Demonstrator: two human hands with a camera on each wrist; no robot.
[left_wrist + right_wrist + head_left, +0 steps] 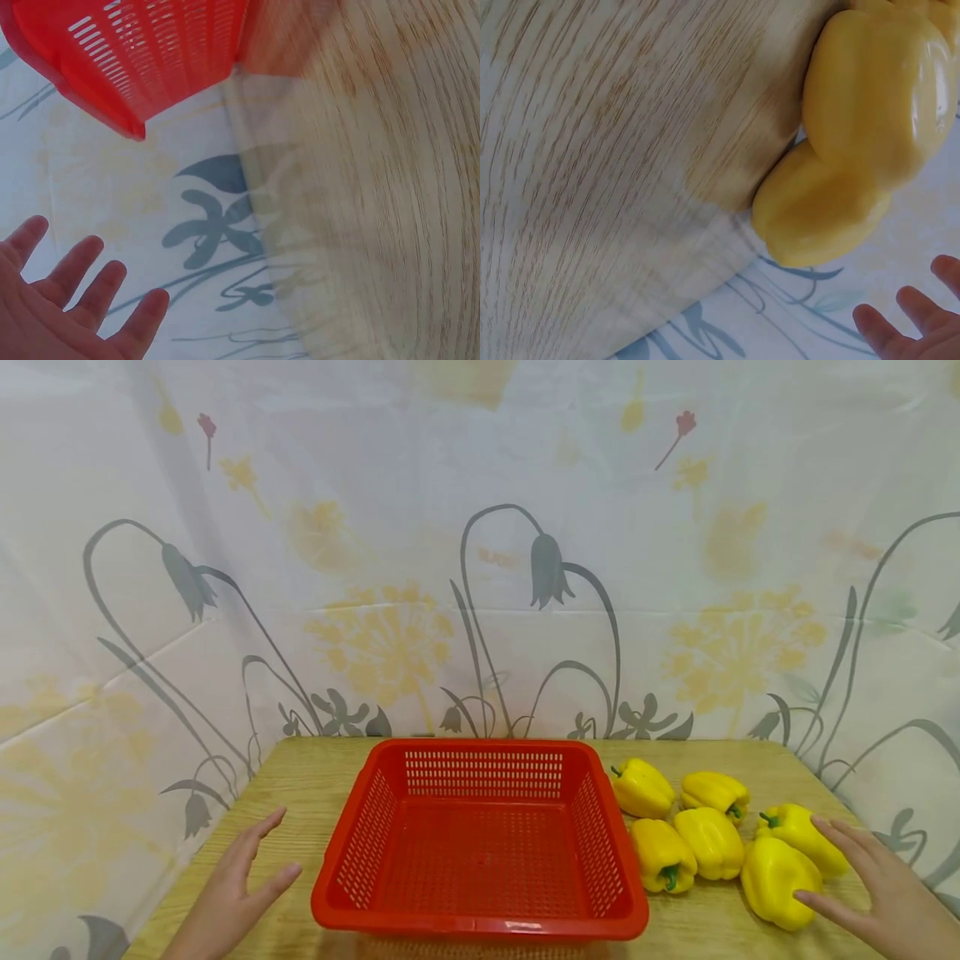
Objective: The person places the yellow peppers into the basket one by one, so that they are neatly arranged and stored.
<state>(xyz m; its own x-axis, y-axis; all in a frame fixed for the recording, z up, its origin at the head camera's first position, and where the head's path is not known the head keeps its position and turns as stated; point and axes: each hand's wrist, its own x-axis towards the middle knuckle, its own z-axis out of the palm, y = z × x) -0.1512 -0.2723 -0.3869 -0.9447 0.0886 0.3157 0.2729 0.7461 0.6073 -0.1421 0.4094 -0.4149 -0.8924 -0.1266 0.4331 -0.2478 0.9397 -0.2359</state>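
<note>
An empty red plastic basket (pixel 480 925) with perforated walls stands in the middle of the table. To its right lie several yellow bell peppers (pixel 708 843) with green stems, grouped close together. My left hand (pixel 232 889) hovers left of the basket, fingers extended and thumb apart, holding nothing. On the far right, my right hand (pixel 881 885) is spread beside the nearest pepper (pixel 780 881), its thumb overlapping that pepper in the head view; contact cannot be told. In the right wrist view, fingertips (pixel 922 311) appear apart from two peppers (pixel 877 97).
The wood-grain table (pixel 300 777) ends at a white curtain (pixel 480 460) printed with grey and yellow flowers, which hangs behind and along both sides. The basket's right rim stands close to the nearest peppers.
</note>
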